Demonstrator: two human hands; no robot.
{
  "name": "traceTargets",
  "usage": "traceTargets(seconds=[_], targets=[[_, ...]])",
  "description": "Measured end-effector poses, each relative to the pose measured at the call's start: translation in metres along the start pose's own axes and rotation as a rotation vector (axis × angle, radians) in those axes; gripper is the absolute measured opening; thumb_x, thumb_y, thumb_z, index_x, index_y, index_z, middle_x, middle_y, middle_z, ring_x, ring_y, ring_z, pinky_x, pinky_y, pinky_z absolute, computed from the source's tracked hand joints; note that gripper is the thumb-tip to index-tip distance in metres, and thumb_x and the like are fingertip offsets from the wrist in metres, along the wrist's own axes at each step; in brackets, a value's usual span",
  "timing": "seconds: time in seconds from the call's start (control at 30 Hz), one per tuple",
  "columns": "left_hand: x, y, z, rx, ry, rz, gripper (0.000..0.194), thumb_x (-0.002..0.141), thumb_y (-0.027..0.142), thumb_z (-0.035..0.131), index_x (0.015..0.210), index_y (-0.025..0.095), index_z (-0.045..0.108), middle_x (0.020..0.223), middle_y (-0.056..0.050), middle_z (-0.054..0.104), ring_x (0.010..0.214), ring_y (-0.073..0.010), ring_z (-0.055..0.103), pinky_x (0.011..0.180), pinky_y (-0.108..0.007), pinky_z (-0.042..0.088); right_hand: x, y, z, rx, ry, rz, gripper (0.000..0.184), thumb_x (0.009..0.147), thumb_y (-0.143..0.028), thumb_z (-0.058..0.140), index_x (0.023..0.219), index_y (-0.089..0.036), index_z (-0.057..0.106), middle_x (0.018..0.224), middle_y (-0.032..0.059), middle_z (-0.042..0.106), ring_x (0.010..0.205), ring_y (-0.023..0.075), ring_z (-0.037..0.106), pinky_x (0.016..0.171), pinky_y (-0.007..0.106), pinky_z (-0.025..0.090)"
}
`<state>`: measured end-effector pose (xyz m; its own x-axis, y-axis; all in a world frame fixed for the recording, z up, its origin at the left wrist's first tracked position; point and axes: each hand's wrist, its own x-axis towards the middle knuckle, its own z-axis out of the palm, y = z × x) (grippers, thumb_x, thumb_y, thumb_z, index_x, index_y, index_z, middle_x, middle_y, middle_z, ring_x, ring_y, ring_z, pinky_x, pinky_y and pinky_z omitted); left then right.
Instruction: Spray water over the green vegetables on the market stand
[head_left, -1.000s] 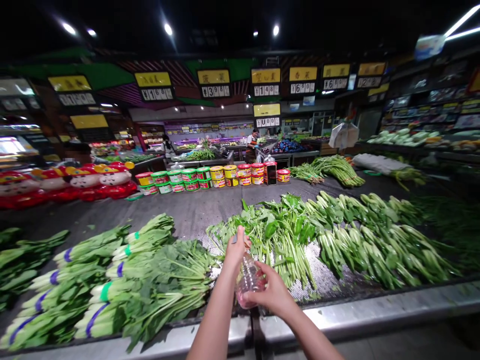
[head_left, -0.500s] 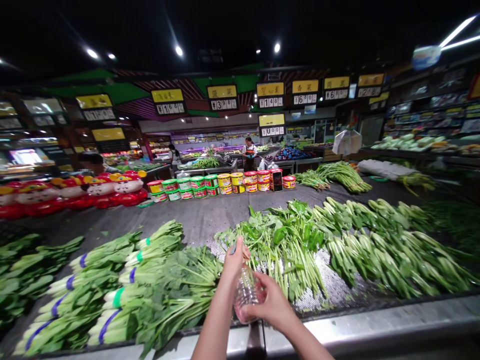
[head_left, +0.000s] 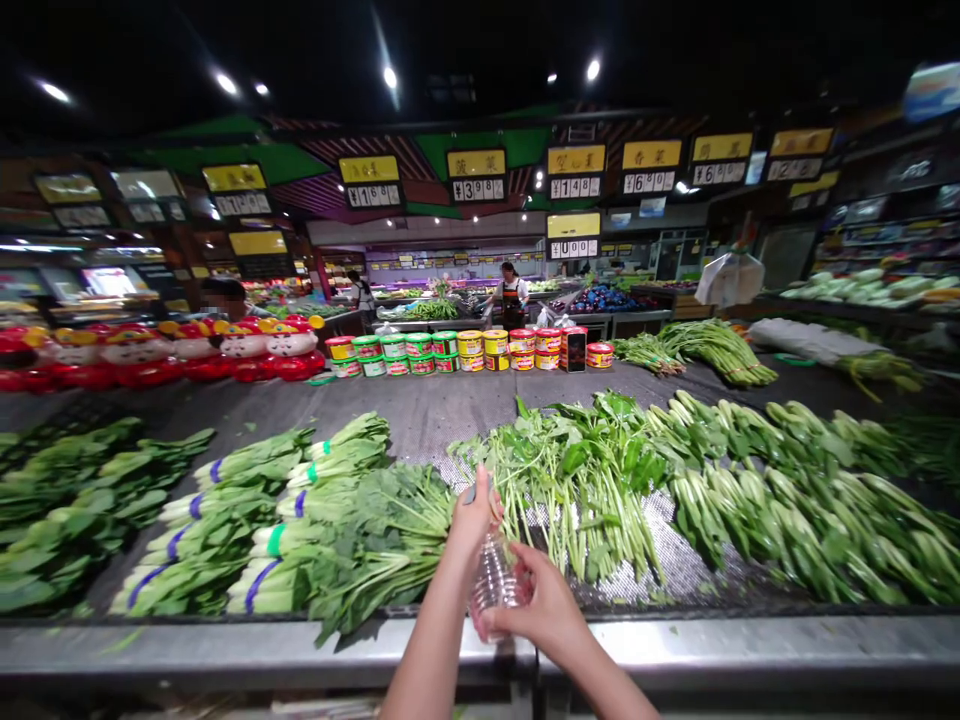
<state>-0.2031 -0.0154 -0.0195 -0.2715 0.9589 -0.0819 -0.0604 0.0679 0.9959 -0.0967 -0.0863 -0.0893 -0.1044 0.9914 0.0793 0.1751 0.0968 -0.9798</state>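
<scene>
A clear, ribbed plastic bottle (head_left: 493,580) is upright in front of me, above the stall's front edge. My left hand (head_left: 472,515) is closed around its top, where a small grey piece shows by the thumb; the fingers hide most of the neck. Lower down, my right hand (head_left: 546,603) wraps the bottle's side, thumb near the base. Something pinkish shows through the lower part, though I cannot tell what. Loose leafy stalks (head_left: 570,480) lie just beyond my hands, and broad-leaved greens (head_left: 401,535) spread to their left.
Banded bunches of greens (head_left: 262,580) lie left, pale-stemmed bunches (head_left: 780,520) right. A metal ledge (head_left: 712,645) runs along the front. Stacked tubs (head_left: 457,350) and red figures (head_left: 274,350) line the back. A person in an apron (head_left: 514,298) stands beyond, under hanging price signs (head_left: 476,175).
My view has turned slightly left and down, so the stall appears shifted right and higher. Both hands keep the same grip on the bottle.
</scene>
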Motion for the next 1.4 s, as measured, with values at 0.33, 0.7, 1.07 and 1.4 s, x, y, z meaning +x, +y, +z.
traceTargets(seconds=[0.33, 0.7, 1.07, 1.4], targets=[[-0.022, 0.009, -0.020, -0.072, -0.076, 0.016, 0.059, 0.065, 0.070, 0.055, 0.078, 0.013, 0.062, 0.068, -0.005, 0.064, 0.050, -0.0114, 0.054, 0.045, -0.022, 0.039, -0.010, -0.011, -0.005, -0.046, -0.048, -0.066, 0.083, 0.046, -0.035, 0.081, 0.122, -0.017, 0.051, 0.111, 0.0088, 0.055, 0.095, 0.0231, 0.057, 0.083, 0.034, 0.048], [-0.035, -0.011, -0.049, -0.104, 0.020, -0.015, 0.076, 0.072, 0.077, 0.031, 0.102, 0.014, 0.061, 0.079, -0.008, 0.067, 0.064, -0.0172, 0.063, 0.053, -0.025, 0.046, -0.020, -0.007, 0.010, -0.090, -0.154, -0.065, 0.085, 0.041, -0.027, 0.081, 0.121, -0.018, 0.052, 0.109, 0.0072, 0.055, 0.090, 0.0217, 0.056, 0.078, 0.033, 0.049], [-0.035, -0.024, -0.053, -0.027, 0.171, -0.048, 0.081, 0.068, 0.082, 0.026, 0.089, 0.012, 0.063, 0.053, -0.005, 0.059, 0.044, -0.0162, 0.054, 0.042, -0.026, 0.039, -0.027, -0.003, 0.019, -0.118, -0.197, -0.034, 0.087, 0.039, -0.030, 0.083, 0.120, -0.016, 0.053, 0.103, 0.0067, 0.055, 0.089, 0.0213, 0.057, 0.079, 0.032, 0.048], [-0.035, -0.028, -0.057, -0.045, 0.186, 0.008, 0.075, 0.071, 0.078, 0.032, 0.090, 0.012, 0.063, 0.065, -0.007, 0.064, 0.053, -0.0164, 0.059, 0.047, -0.025, 0.043, -0.028, -0.005, 0.021, -0.119, -0.206, -0.030, 0.088, 0.040, -0.031, 0.083, 0.120, -0.015, 0.052, 0.105, 0.0078, 0.055, 0.090, 0.0222, 0.056, 0.081, 0.034, 0.048]])
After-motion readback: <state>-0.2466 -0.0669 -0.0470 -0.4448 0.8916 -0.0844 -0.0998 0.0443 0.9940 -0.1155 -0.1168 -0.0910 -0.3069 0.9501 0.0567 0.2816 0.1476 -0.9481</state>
